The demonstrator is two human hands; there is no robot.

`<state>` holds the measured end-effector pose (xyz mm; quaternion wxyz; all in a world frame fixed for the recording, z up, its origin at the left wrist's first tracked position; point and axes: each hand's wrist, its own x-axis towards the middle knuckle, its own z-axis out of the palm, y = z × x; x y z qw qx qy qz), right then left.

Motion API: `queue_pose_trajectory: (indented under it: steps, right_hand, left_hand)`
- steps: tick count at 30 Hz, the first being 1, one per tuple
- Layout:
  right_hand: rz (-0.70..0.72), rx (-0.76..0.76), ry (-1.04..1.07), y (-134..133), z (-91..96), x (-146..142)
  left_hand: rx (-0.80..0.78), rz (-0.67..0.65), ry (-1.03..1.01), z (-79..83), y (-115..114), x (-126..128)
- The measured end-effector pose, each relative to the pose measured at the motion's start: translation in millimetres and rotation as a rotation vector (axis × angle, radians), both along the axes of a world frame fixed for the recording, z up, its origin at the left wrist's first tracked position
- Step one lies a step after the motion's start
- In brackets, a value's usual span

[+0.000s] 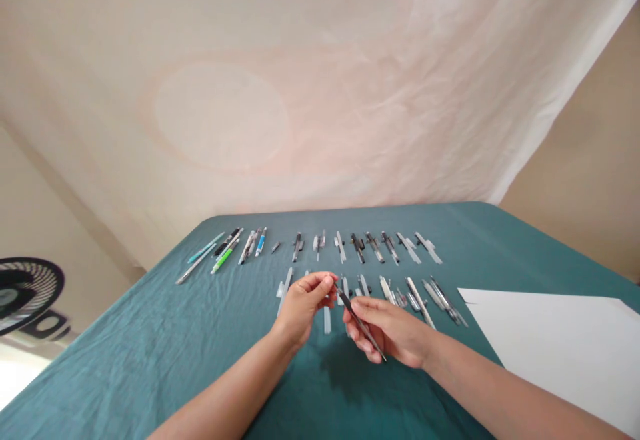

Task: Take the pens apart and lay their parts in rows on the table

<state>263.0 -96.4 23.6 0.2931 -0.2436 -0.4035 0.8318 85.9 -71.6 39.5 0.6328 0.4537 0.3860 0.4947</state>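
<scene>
Right hand [387, 327]: grip holding dark pen [371, 338]. Left hand [311, 299]: grip pinching its far end. Other pens [261, 243] lie on surface [150, 347].

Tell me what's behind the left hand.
Teal cloth and parts of pale pens show around the left hand; whatever lies directly behind it is covered, so I can't count the pens there.

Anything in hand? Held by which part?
Yes, a dark pen. The right hand holds it along the barrel; the left hand pinches at its far end, though exactly which part is too small to tell.
</scene>
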Motion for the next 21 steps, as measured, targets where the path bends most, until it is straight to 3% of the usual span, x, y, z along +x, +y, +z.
queue_pose_trajectory:
  steps: [7, 12, 15, 19, 21]
  right_hand:
    - [0.056, 0.009, -0.115, 0, -1.8, 2]
    - [0.039, 0.043, -0.196, -1, 4.7, 4]
    - [0.003, 0.056, -0.198, -1, 10.7, 3]
    - [-0.036, 0.099, -0.229, 4, 17.7, 0]
    - [-0.047, 0.116, -0.248, 7, 19.9, -3]
  left_hand:
    - [-0.022, 0.244, -0.279, 8.0, 38, -49]
    - [-0.076, 0.248, -0.298, 11.7, 60, -94]
    - [-0.059, 0.239, -0.053, 15.0, 71, -116]
    - [0.112, 0.269, 0.746, 16.6, 105, -138]
    - [0.113, 0.263, 0.973, 15.2, 130, -143]
